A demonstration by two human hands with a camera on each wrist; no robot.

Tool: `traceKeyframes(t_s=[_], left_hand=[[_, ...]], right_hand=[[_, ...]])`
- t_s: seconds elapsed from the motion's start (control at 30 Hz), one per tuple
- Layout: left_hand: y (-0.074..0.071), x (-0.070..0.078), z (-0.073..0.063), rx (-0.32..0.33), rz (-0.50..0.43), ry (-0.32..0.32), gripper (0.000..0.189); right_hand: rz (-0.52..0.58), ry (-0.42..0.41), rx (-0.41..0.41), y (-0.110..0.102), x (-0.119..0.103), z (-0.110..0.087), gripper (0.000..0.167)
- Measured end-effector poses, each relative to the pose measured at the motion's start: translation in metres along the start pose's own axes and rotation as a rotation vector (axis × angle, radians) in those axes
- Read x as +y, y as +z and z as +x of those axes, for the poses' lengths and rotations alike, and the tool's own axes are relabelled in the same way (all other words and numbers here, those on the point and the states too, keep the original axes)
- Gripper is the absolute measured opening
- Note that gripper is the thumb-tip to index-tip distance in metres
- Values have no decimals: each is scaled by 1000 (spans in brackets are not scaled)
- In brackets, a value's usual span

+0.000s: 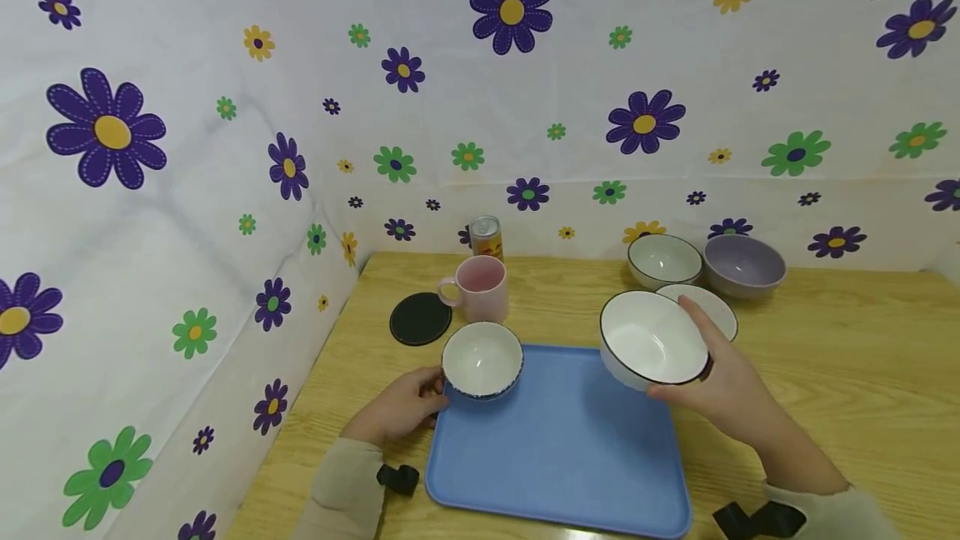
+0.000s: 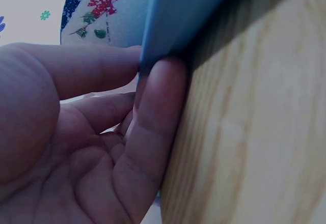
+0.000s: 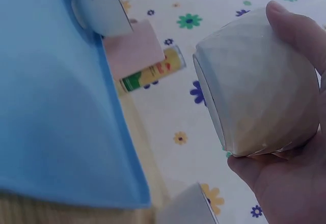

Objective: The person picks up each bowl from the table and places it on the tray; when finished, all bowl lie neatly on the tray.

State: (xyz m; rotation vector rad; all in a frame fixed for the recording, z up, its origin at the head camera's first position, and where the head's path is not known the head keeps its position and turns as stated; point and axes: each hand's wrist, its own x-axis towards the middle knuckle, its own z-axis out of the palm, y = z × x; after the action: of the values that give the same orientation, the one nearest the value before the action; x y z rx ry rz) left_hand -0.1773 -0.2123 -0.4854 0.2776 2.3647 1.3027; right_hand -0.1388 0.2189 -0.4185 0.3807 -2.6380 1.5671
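My right hand (image 1: 723, 390) grips a white bowl (image 1: 654, 336) with a dark rim and holds it tilted above the right side of a blue tray (image 1: 562, 457). In the right wrist view, the faceted outer wall of this bowl (image 3: 260, 81) shows between thumb and fingers. My left hand (image 1: 401, 407) pinches the tray's left edge near its far corner; in the left wrist view, fingertips (image 2: 165, 81) press against the tray's rim (image 2: 170, 20). On the tray's far left corner sits a patterned white bowl (image 1: 482, 361), with red flowers on its outside.
Behind the tray stand a pink mug (image 1: 482, 290) and a drink can (image 1: 487, 238). A black round coaster (image 1: 420, 319) lies left of the mug. At the back right are a pale bowl (image 1: 664, 261), a purple bowl (image 1: 744, 265) and a white plate (image 1: 708, 307). Flowered cloth (image 1: 570, 90) covers the walls.
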Motion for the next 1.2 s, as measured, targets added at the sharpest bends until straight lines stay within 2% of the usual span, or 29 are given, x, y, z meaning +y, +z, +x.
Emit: traceKeyframes(t_s=[0.53,0.93,1.2], left_hand=[[-1,-2,0,5,19,0,30],[-2,0,-2,2,6,-2,25],[-1,-3,0,-6,14,-6,27]], right_hand=[[35,-14,-133,45,21,6,121],[-26,-28,-246,59,25,22,122],[-41,-9,-279,70,29,29,124]])
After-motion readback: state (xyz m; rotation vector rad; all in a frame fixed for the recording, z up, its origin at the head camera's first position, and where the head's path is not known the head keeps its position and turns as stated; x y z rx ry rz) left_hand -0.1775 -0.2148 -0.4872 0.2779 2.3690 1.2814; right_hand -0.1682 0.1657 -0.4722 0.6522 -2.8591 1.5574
